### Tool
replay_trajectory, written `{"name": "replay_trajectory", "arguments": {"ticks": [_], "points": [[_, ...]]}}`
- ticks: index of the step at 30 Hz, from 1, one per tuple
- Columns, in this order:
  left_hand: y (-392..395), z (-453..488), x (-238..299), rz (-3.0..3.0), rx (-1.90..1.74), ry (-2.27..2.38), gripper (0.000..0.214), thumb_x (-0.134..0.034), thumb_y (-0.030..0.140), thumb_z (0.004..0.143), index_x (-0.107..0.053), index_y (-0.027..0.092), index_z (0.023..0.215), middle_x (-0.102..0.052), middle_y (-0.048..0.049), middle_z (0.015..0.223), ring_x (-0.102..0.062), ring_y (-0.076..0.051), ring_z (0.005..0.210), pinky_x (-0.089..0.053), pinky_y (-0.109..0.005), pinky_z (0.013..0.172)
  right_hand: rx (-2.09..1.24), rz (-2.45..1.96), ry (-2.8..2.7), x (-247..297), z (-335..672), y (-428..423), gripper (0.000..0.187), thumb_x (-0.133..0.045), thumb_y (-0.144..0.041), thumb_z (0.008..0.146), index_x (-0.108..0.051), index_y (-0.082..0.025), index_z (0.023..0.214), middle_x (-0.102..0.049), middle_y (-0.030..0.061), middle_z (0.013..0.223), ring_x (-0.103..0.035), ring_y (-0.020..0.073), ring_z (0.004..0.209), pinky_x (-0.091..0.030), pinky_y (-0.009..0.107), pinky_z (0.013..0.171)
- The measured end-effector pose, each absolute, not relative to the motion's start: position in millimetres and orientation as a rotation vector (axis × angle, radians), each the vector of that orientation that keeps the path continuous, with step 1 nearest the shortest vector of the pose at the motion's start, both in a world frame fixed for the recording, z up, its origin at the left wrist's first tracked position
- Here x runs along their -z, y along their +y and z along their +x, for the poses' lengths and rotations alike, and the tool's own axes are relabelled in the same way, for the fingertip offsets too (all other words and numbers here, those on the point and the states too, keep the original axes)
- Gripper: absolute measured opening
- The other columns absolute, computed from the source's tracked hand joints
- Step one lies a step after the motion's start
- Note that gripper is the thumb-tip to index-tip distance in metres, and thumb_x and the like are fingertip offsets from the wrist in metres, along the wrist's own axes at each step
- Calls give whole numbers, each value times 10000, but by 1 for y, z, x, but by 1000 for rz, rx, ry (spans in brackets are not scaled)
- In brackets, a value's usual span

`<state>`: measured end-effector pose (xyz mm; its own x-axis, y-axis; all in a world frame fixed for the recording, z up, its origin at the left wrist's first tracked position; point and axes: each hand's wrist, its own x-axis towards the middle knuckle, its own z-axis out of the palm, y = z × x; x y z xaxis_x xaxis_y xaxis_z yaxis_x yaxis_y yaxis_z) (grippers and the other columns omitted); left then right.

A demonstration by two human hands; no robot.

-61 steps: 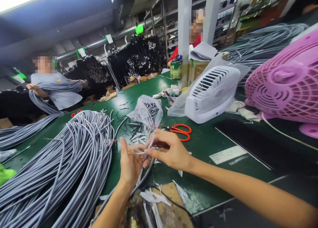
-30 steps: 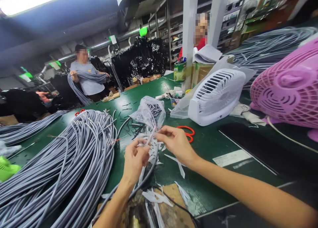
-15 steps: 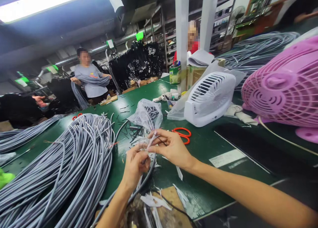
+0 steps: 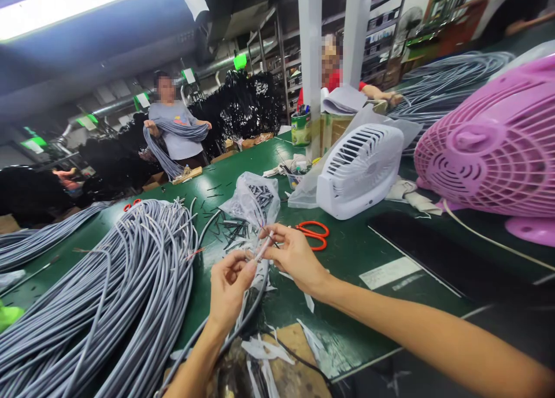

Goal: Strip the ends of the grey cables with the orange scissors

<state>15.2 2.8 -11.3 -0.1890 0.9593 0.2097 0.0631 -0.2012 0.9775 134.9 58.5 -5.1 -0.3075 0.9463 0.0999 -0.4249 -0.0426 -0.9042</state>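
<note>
Both my hands meet over the green table, at the pale stripped end of a grey cable (image 4: 260, 297). My left hand (image 4: 229, 285) pinches the cable end between thumb and fingers from the left. From the right, my right hand (image 4: 297, 259) grips the whitish tip with thumb and forefinger, and a thin dark piece shows by its fingers. Just beyond the fingertips lies a clear plastic bag (image 4: 255, 198) of small dark tube pieces, more of them loose beside it. Red-handled scissors (image 4: 314, 236) lie near my right hand.
A large grey cable coil (image 4: 143, 282) fills the left. A white fan (image 4: 362, 169) and a pink fan (image 4: 481, 149) stand right. White scraps lie on a brown board (image 4: 299, 352) in front. One person (image 4: 176, 126) carries cable; another in red sits behind the posts.
The person with the cable bundle has moved right, and the one in red now reaches an arm toward the far cables. My hands stay together at the cable end; the view has shifted slightly.
</note>
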Motion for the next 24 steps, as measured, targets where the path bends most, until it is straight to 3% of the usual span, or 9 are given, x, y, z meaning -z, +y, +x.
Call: {"name": "replay_trajectory", "arguments": {"ticks": [4, 6, 9, 12, 15, 17, 20, 24], "points": [[-4, 14, 7, 1410, -1442, 1241, 266, -709, 385, 631, -645, 129, 662, -426, 41, 477, -334, -55, 441, -259, -173, 420, -1601, -829, -997, 10, 136, 78, 164, -588, -109, 515, -551, -157, 667, -507, -75, 473, -323, 22, 354, -180, 144, 327], [-6, 13, 0, 1416, -1461, 1182, 268, -740, 379, 588, -644, 129, 604, -476, 18, 507, -388, -66, 465, -301, -176, 434, -1610, -884, -944, 10, 138, 90, 87, -556, -128, 559, -492, -168, 603, -402, -105, 371, -222, 12, 303, -107, 146, 304], [-4, 11, -9, 1207, -1592, 1135, 291, -740, 410, 586, -683, 137, 669, -426, 44, 463, -322, -38, 410, -233, -152, 377, -1602, -848, -948, 4, 141, 92, 128, -583, -173, 605, -496, -173, 699, -467, -99, 407, -202, 7, 293, -115, 140, 296], [0, 11, -10, 1064, -1585, 1118, 342, -736, 431, 594, -709, 138, 767, -427, 56, 428, -242, -10, 355, -156, -136, 338, -1687, -633, -1088, -2, 140, 75, 270, -642, -313, 657, -539, -160, 855, -596, -50, 536, -261, 0, 307, -177, 132, 305], [2, 15, -3, 1078, -1548, 1134, 335, -728, 400, 620, -719, 145, 837, -543, 17, 527, -306, -7, 349, -204, -131, 318, -1834, -393, -1213, -1, 138, 59, 498, -759, -306, 562, -531, -173, 985, -666, -8, 723, -533, 51, 477, -395, 145, 437], [2, 18, 3, 1088, -1585, 1158, 294, -739, 358, 613, -721, 150, 821, -565, 11, 567, -402, -35, 381, -278, -138, 314, -1862, -365, -1222, 1, 139, 56, 572, -801, -257, 511, -525, -186, 1007, -674, -6, 776, -622, 99, 616, -479, 194, 570], [1, 21, 8, 1104, -1671, 1216, 227, -736, 341, 614, -700, 137, 708, -549, 25, 488, -476, -77, 387, -370, -167, 324, -1786, -447, -1208, 4, 139, 60, 510, -817, -245, 494, -567, -177, 933, -667, -26, 671, -632, 116, 585, -496, 231, 603], [0, 23, 9, 1117, -1715, 1313, 266, -661, 397, 699, -605, 141, 649, -529, 45, 389, -473, -84, 309, -401, -183, 336, -1669, -565, -1183, 5, 138, 62, 459, -839, -248, 427, -604, -148, 808, -628, -43, 531, -563, 90, 461, -444, 202, 501]]}}
